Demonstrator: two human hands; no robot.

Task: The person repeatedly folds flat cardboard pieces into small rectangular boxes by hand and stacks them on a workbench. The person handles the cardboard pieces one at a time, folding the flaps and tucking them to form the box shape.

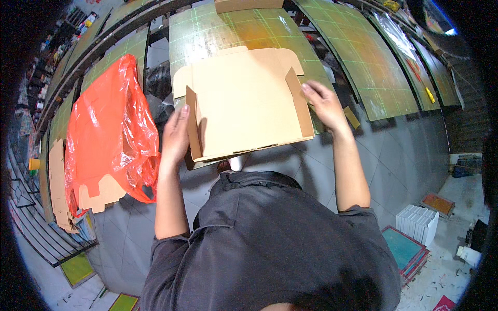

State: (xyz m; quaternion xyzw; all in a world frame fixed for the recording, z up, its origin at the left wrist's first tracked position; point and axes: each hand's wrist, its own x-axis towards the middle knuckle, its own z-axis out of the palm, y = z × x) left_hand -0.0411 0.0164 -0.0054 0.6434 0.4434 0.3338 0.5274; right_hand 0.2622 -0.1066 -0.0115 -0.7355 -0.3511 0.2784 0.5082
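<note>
"Tan cardboard box [244, 103], shallow and partly folded: where is it?"

"Upper middle of the frame, on a green board [192, 31] marked with bright grid lines. Its left and right side walls stand up, leaning somewhat, while the wide panel at its far end lies spread out, with rounded corners."

"And the person's hands?"

"The left hand [176, 136] is at the outer side of the left wall, its fingers extended and close together, the tips near the wall's upper edge. Whether they pinch the cardboard, one cannot tell. The right hand [326, 108] is at the outer side of the right wall, fingers loosely parted and half bent, not closed around anything; contact with the wall is hard to make out."

"What is near them?"

"Left of the left hand, a crinkled, shiny red plastic bag [101, 124], with a notched piece of flat brown cardboard [106, 192] showing at its lower end."

"Anything farther off?"

"A slim tool with a yellow handle [430, 95] at the upper right, and a stack of white slabs [416, 223] at the lower right."
</note>
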